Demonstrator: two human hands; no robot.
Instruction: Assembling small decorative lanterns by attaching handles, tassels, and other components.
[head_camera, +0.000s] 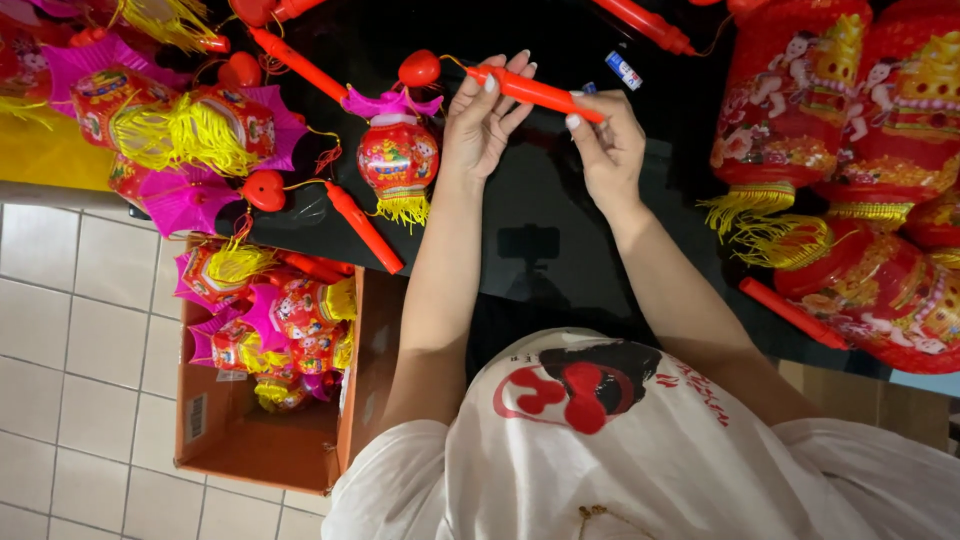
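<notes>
red plastic handle stick (535, 92) held level above the black tabletop (560, 200), gripped at both ends. left hand (485, 120), fingers closed round the stick's left end, fingertips (505, 75) curled over it. right hand (607, 145), thumb and fingers pinched on the stick's right end. a thin cord runs from the stick's left tip to a red heart-shaped piece (419, 68), below which hangs a small red lantern (398, 158) with a pink top and a yellow fringe, resting on the tabletop just left of the left hand. a second lantern stick (365, 228) lies diagonally near the table's edge, joined to another red heart (264, 190). further left, a cluster of pink and red lanterns with yellow tassels (180, 130). to the right, well apart from the hands, large red lanterns (830, 130) with printed figures and yellow fringes, and a loose red stick (795, 313). a small blue and white cylinder (623, 70) lies just beyond the right hand. below the table edge, an open cardboard box (215, 420) on the tiled floor (70, 330) holds more small lanterns. the person wears a white shirt (600, 440) with a red and black print.
</notes>
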